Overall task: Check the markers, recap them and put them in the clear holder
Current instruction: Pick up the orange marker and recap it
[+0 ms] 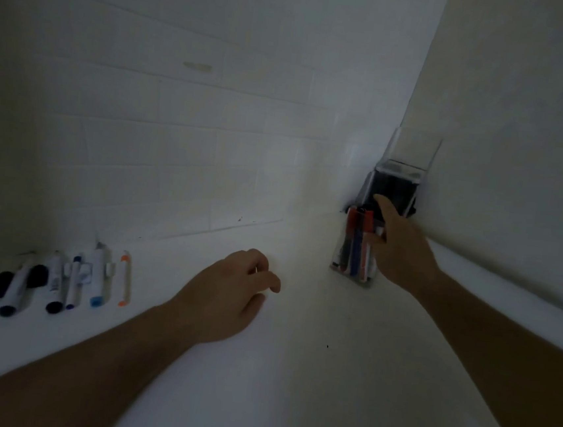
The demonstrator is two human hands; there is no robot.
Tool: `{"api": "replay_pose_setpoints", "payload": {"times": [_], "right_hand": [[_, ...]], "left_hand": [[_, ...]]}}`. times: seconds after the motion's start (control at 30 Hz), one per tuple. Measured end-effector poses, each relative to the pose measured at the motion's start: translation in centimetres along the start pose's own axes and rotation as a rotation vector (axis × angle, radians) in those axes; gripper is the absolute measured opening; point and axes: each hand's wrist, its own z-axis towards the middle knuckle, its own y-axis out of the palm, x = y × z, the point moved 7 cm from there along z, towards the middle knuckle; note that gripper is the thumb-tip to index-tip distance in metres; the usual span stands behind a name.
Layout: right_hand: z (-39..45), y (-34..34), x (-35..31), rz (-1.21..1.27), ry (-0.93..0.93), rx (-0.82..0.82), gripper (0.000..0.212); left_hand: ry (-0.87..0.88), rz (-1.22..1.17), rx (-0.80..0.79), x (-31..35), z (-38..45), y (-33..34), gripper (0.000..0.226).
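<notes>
- Counter [292, 369]: white, set against a tiled wall [179, 117]; bears all items.
- Left hand [230, 298]: rests palm-down at mid-counter, fingers loosely curled, holding nothing.
- Right hand [397, 245]: at the holder's right side and rim, touching it; whether the fingers pinch a marker cannot be told.
- Dark box [392, 189]: in the corner, directly behind the holder.
- Holder [355, 251]: clear, near the right corner; contains red and blue markers standing upright.
- Loose markers [60, 281]: a row at far left, lying on the counter, well apart from the holder.
</notes>
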Motion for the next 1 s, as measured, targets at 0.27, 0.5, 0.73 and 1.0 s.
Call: {"api": "replay_pose_setpoints", "payload": {"times": [0.27, 0.5, 0.73, 1.0], "right_hand": [[-0.8, 2.2, -5.7, 0.056, -0.217, -0.057, 0.051], [-3.0, 0.7, -9.7, -0.160, -0.346, 0.357, 0.053], [-5.9, 10.1, -22.0, 0.293, -0.622, -0.145, 0.031], [-8.5, 17.8, -31.6, 0.250, -0.672, -0.488, 0.027]], "left_hand": [[0.008, -0.011, 0.029, -0.3, -0.4, -0.7, 0.028], [-0.103, 0.046, 0.129, -3.8, 0.2, -6.2, 0.021], [-0.445, 0.137, 0.293, -12.3, -4.9, -14.3, 0.030], [-0.762, 0.134, 0.323, -15.6, -10.7, -14.5, 0.038]]}}
